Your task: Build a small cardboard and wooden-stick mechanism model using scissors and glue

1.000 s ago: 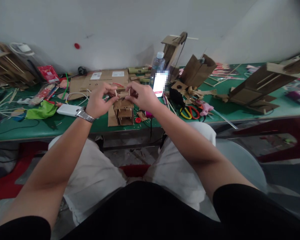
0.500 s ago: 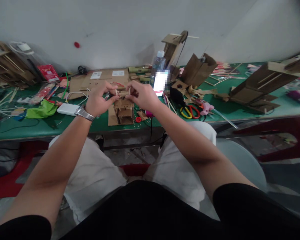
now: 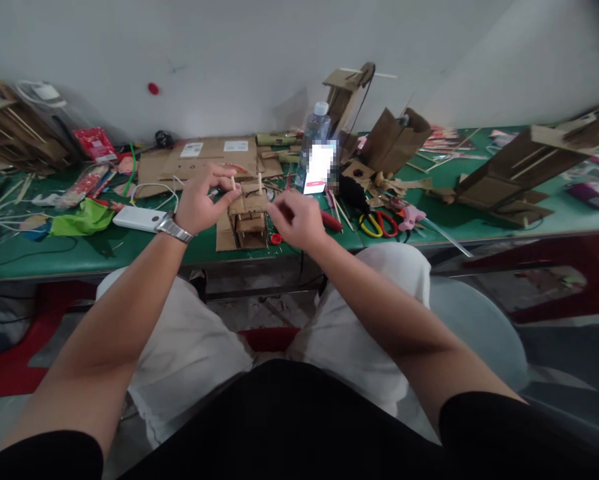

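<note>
A small tiered cardboard model (image 3: 252,223) stands on a cardboard base in front of me, with two short wooden sticks rising from its top. My left hand (image 3: 206,197), with a metal watch on the wrist, pinches the left wooden stick (image 3: 232,182) between thumb and index finger. The right wooden stick (image 3: 260,183) stands upright and untouched. Beside the model's right edge is my right hand (image 3: 299,219), its fingers curled together. Whatever those fingertips hold, if anything, is hidden.
Behind the model lie flat cardboard sheets (image 3: 209,157). A bottle (image 3: 316,123) and a lit phone (image 3: 318,167) stand to the right, near scissors (image 3: 379,224) and a pink glue gun (image 3: 412,217). Larger cardboard builds (image 3: 524,163) occupy the far right; a white power bank (image 3: 138,218) lies left.
My right hand has let go of the right stick and moved down and to the right, beside the model. The left hand stays at its stick.
</note>
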Motion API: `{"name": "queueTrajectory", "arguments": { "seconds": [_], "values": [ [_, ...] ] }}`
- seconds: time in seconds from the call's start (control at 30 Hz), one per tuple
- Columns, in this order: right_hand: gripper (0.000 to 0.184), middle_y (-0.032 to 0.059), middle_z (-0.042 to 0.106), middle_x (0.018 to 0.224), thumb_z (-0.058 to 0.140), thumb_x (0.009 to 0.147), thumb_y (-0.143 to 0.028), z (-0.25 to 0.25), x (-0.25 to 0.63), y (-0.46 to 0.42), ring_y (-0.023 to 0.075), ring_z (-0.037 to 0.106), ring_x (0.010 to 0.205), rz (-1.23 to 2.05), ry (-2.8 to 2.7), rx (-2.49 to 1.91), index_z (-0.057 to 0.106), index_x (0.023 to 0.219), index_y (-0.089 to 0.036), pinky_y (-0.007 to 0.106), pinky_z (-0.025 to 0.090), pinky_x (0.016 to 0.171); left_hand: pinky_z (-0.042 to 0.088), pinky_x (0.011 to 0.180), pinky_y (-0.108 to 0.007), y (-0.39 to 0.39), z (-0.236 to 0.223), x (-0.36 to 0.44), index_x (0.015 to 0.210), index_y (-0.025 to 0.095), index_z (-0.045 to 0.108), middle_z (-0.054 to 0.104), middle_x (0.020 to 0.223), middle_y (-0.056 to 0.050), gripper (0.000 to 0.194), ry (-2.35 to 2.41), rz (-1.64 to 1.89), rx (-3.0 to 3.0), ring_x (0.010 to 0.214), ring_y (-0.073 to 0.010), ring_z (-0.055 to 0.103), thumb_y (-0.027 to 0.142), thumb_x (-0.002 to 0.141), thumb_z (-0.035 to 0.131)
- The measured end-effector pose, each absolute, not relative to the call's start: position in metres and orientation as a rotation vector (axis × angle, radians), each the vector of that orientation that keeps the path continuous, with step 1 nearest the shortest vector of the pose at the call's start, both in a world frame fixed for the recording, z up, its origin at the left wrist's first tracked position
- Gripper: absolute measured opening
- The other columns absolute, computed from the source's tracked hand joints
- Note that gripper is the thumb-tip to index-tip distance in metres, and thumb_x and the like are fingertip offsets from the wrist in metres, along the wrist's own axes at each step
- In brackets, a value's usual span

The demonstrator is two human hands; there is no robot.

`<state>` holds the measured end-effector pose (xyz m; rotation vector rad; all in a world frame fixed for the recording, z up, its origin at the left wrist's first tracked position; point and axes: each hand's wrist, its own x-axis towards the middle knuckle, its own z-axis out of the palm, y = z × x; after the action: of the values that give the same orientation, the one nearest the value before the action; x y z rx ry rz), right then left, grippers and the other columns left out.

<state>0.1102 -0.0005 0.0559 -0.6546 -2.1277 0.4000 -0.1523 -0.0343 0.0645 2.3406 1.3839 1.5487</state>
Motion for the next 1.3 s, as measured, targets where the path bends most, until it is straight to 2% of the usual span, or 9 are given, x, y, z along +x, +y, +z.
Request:
{"name": "queueTrajectory", "arguments": {
  "seconds": [0.07, 0.13, 0.2, 0.27, 0.37, 0.47, 0.83, 1.07, 1.3],
  "values": [
    [0.036, 0.008, 0.074, 0.087, 0.054, 0.108, -0.044, 0.04, 0.107, -0.027, 0.0225, 0.07, 0.084, 0.466, -2.37, -0.57, 0.072, 0.088, -0.02, 0.035, 0.052, 0.079, 0.064, 0.099, -0.04, -0.035, 0.065, -0.151, 0.125, 0.025, 0.065, 0.078, 0.094, -0.002, 0.034, 1.401, 1.559, 2.345, 0.105, -0.0218, 0.081, 0.026, 0.094, 0.079],
    [0.03, 0.015, 0.078, 0.121, 0.06, 0.105, -0.041, 0.025, 0.098, -0.051, 0.0267, 0.075, 0.104, 0.524, -2.585, -0.614, 0.078, 0.107, -0.018, 0.036, 0.056, 0.088, 0.064, 0.099, -0.038, -0.036, 0.066, -0.15, 0.127, 0.023, 0.063, 0.078, 0.093, -0.001, 0.036, 1.392, 1.562, 2.364, 0.104, -0.0213, 0.082, 0.025, 0.095, 0.079],
    [0.04, 0.0214, 0.067, 0.149, 0.065, 0.102, -0.042, 0.012, 0.085, -0.068, 0.0323, 0.074, 0.118, 0.529, -2.747, -0.762, 0.075, 0.128, -0.014, 0.04, 0.058, 0.094, 0.064, 0.097, -0.036, -0.035, 0.066, -0.15, 0.128, 0.022, 0.062, 0.077, 0.092, 0.0, 0.036, 1.365, 1.566, 2.396, 0.103, -0.0204, 0.082, 0.025, 0.096, 0.078],
    [0.049, 0.0245, 0.061, 0.156, 0.065, 0.103, -0.041, 0.005, 0.074, -0.075, 0.0347, 0.072, 0.126, 0.528, -2.79, -0.863, 0.068, 0.14, -0.009, 0.042, 0.058, 0.1, 0.065, 0.092, -0.032, -0.033, 0.065, -0.151, 0.129, 0.022, 0.062, 0.076, 0.09, 0.001, 0.035, 1.321, 1.572, 2.422, 0.102, -0.0192, 0.082, 0.024, 0.097, 0.076],
    [0.052, 0.0251, 0.062, 0.154, 0.059, 0.106, -0.039, 0.001, 0.067, -0.076, 0.0351, 0.07, 0.13, 0.531, -2.761, -0.916, 0.062, 0.146, -0.005, 0.043, 0.057, 0.105, 0.066, 0.084, -0.027, -0.03, 0.063, -0.153, 0.132, 0.022, 0.06, 0.075, 0.089, 0.002, 0.035, 1.265, 1.575, 2.427, 0.102, -0.0178, 0.082, 0.023, 0.099, 0.074],
    [0.054, 0.0255, 0.063, 0.152, 0.061, 0.106, -0.039, -0.002, 0.068, -0.074, 0.0348, 0.071, 0.127, 0.562, -2.754, -0.941, 0.061, 0.147, -0.005, 0.044, 0.057, 0.104, 0.066, 0.085, -0.027, -0.029, 0.061, -0.153, 0.133, 0.023, 0.06, 0.075, 0.088, 0.002, 0.037, 1.257, 1.591, 2.437, 0.102, -0.0179, 0.083, 0.021, 0.099, 0.074],
    [0.045, 0.0116, 0.073, 0.14, 0.069, 0.101, -0.033, -0.009, 0.073, -0.064, 0.0261, 0.071, 0.127, 0.695, -2.708, -0.899, 0.062, 0.143, -0.016, 0.034, 0.053, 0.105, 0.065, 0.087, -0.029, -0.028, 0.058, -0.153, 0.134, 0.021, 0.06, 0.078, 0.092, -0.001, 0.037, 1.345, 1.581, 2.469, 0.1, -0.0184, 0.082, 0.021, 0.1, 0.072],
    [0.038, 0.0196, 0.073, 0.133, 0.062, 0.102, -0.032, -0.006, 0.066, -0.077, 0.0312, 0.075, 0.108, 0.654, -2.636, -1.071, 0.064, 0.134, -0.014, 0.039, 0.055, 0.091, 0.062, 0.09, -0.031, -0.028, 0.059, -0.155, 0.131, 0.021, 0.06, 0.078, 0.092, 0.0, 0.035, 1.461, 1.549, 2.526, 0.093, -0.0165, 0.081, 0.024, 0.099, 0.074],
    [0.031, 0.0125, 0.077, 0.115, 0.066, 0.098, -0.03, -0.008, 0.058, -0.071, 0.0258, 0.073, 0.104, 0.76, -2.532, -1.106, 0.062, 0.125, -0.015, 0.034, 0.052, 0.092, 0.063, 0.084, -0.032, -0.031, 0.06, -0.149, 0.133, 0.023, 0.059, 0.077, 0.09, 0.0, 0.036, 1.515, 1.55, 2.415, 0.087, -0.018, 0.079, 0.027, 0.1, 0.073]
  ]
}}
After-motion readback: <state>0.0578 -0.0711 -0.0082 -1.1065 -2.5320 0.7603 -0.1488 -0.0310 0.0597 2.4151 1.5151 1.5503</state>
